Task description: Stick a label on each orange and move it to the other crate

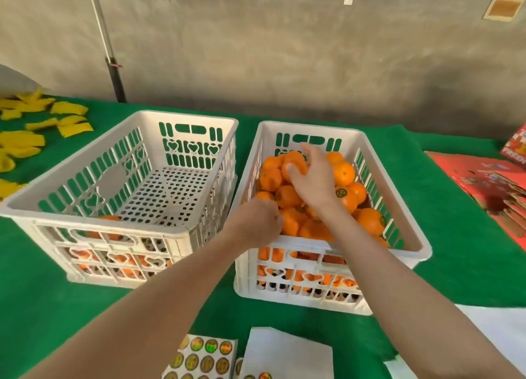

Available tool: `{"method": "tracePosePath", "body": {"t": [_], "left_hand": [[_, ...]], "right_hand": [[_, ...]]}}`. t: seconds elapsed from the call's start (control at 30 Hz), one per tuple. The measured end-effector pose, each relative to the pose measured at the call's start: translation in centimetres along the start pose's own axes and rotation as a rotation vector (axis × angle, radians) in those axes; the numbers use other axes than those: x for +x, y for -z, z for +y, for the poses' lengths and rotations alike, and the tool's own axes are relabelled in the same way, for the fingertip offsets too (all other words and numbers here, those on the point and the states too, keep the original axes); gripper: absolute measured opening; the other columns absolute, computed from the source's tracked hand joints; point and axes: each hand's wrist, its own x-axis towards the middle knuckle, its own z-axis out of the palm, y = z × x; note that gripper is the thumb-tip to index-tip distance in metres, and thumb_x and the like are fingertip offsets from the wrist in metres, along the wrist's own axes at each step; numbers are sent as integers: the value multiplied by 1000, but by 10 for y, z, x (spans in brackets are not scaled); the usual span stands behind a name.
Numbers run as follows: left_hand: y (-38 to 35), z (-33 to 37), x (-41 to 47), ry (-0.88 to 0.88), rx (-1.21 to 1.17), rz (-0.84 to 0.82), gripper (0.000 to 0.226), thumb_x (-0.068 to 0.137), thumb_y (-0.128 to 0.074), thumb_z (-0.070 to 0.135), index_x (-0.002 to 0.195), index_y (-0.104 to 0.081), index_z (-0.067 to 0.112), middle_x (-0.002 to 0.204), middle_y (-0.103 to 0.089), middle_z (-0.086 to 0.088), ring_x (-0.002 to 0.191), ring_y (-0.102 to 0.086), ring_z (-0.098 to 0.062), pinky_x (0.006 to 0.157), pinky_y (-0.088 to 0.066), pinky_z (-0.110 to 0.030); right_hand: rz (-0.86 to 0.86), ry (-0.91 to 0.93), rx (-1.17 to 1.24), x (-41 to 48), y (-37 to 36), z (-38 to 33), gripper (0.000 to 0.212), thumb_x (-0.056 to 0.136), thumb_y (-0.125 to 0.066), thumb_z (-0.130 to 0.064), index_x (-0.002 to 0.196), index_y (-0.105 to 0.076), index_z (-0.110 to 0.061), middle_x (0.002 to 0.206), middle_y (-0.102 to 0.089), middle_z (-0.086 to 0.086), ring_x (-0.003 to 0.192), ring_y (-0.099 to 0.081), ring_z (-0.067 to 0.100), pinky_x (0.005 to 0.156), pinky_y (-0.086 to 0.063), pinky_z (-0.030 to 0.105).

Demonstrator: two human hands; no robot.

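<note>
- While both hands were reaching into the right crate (pixel 421 247), the step in hand was judged to be the picking of a fruit for labelling.
- The right hand (pixel 311 179) was seen closed around one orange (pixel 294 162) near the top of the heap, thumb pressed on its near side; its fingertips were blurred.
- The left hand (pixel 257 222) was set at the near left corner of the same crate, fingers curled down among the oranges (pixel 287 198); whether one was gripped could not be told.
- The right crate was found piled almost to its rim, and round stickers were already borne by at least two fruits on its right side, one of them a labelled orange (pixel 348 200).
- The left crate (pixel 85 220) was largely bare at its far end, its holed floor showing; a few oranges in it (pixel 109 218) were gathered at the near end and seen partly through the slots.
- The next move was judged to call for the gripped orange to be lifted clear and brought near to the sticker sheet (pixel 205 358), which lay on the green counter (pixel 469 279) at the near edge, just beside a white paper (pixel 287 353).
- A sticker would then need to be peeled by the free hand, pressed on, and the fruit carried across to the left crate.
</note>
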Motion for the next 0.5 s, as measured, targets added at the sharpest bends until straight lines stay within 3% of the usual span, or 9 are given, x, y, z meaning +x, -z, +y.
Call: {"method": "tracePosePath", "body": {"t": [0.07, 0.1, 0.17, 0.23, 0.3, 0.37, 0.43, 0.5], "left_hand": [[1, 0, 1, -26, 28, 2, 29, 93, -45, 27, 68, -49, 14, 64, -46, 4, 63, -51, -16, 54, -34, -26], [1, 0, 1, -48, 55, 5, 25, 92, -46, 26, 72, -51, 13, 65, -47, 4, 67, -54, -19, 58, -37, -27], [-1, 1, -4, -95, 124, 29, 23, 94, -41, 25, 77, -49, 13, 71, -48, 1, 74, -56, -24, 61, -37, -31], [-4, 3, -16, -162, 167, 127, 28, 99, -36, 24, 75, -41, 13, 70, -43, 1, 68, -49, -22, 54, -31, -30], [-5, 4, -29, -143, -3, 241, 31, 100, -38, 26, 72, -46, 15, 63, -43, 5, 61, -46, -17, 51, -30, -30], [-6, 6, -43, -171, -165, 292, 21, 99, -45, 21, 89, -61, 12, 69, -50, 7, 66, -48, -12, 57, -35, -24], [-9, 6, -61, -242, -301, 357, 18, 96, -52, 12, 108, -62, 4, 91, -60, -2, 82, -52, -10, 70, -40, -12], [-16, 3, -86, -277, -358, 441, 21, 91, -56, 4, 112, -60, 1, 109, -59, -9, 98, -53, -14, 87, -41, -13]], "right_hand": [[87, 266, 279, -57, 20, -18, 20, 89, -59, -18, 109, -61, -16, 100, -65, -12, 95, -61, 4, 78, -50, 18], [43, 363, 306, -91, 26, -18, 11, 89, -57, -18, 99, -63, -17, 88, -65, -12, 82, -61, 4, 68, -50, 18], [-219, 423, 173, -157, 25, -7, 12, 90, -54, -23, 90, -64, -17, 78, -64, -7, 69, -56, 4, 59, -47, 25], [-612, 245, -80, -202, 12, 18, 24, 92, -53, -30, 104, -65, -13, 97, -66, 0, 88, -59, 13, 74, -50, 32], [-888, -96, -337, -220, -3, 50, 51, 93, -52, -42, 131, -51, -7, 131, -52, 10, 124, -45, 25, 102, -39, 36], [-949, -213, -480, -227, -13, 69, 63, 90, -50, -52, 135, -45, -8, 138, -41, 10, 130, -35, 29, 107, -33, 41], [-887, -192, -477, -235, -23, 80, 53, 88, -53, -51, 123, -56, -12, 130, -44, 8, 124, -36, 28, 102, -35, 40], [-831, -162, -453, -241, -29, 87, 33, 86, -57, -41, 104, -64, -14, 122, -47, 6, 118, -40, 27, 96, -36, 37]]}}
